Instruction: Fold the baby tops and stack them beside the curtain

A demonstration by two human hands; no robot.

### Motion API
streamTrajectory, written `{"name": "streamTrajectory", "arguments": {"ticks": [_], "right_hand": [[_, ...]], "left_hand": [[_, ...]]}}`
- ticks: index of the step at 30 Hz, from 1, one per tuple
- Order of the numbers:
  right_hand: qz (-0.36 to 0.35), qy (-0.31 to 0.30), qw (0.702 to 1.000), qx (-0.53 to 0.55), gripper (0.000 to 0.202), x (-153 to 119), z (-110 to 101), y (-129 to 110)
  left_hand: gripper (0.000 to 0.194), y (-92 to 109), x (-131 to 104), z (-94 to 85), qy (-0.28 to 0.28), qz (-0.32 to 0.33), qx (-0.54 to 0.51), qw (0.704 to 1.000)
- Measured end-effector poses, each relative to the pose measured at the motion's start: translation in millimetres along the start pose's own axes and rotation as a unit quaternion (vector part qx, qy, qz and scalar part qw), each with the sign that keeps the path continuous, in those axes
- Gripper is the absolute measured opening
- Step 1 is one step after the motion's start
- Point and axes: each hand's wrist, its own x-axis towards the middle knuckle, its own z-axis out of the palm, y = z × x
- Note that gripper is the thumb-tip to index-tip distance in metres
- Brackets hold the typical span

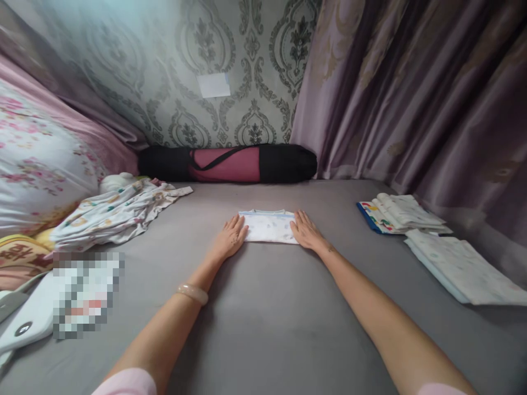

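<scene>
A small white garment with a pale blue neckline edge (269, 227) lies folded into a flat rectangle on the grey sheet (272, 329). Its faint print shows on top. My left hand (233, 236) rests flat on its left end, fingers stretched forward. On the opposite end lies my right hand (305, 229), also flat with fingers extended. Neither hand grips the cloth. A pale bangle (192, 294) circles my left wrist.
Folded clothes (405, 213) and another folded light cloth (469, 269) lie at the right. Crumpled printed clothing (119, 214) sits at the left, beside a floral pillow (45, 148). A black and maroon long bag (226, 163) lies along the wall. Purple curtains (395, 93) hang at right.
</scene>
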Motion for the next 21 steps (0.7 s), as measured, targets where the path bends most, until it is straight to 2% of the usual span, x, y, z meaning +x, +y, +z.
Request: {"name": "streamTrajectory", "arguments": {"ticks": [3,6,14,21], "right_hand": [[-0.013,0.027,1.0,-0.009,0.068,-3,-6,-7],[-0.063,0.059,0.996,-0.012,0.069,-8,-6,-13],[-0.071,0.009,0.997,-0.003,0.068,-5,13,-3],[-0.055,-0.036,0.998,-0.006,0.068,-2,-1,-9]], "left_hand": [[0.059,-1,-5,-2.5,0.014,-0.006,-0.012,1.0],[0.059,1,-6,-2.4,0.022,-0.014,-0.017,1.0],[0.059,-1,-4,-0.3,0.02,-0.011,-0.023,0.999],[0.057,-2,-4,1.2,0.044,-0.011,-0.04,0.998]]}}
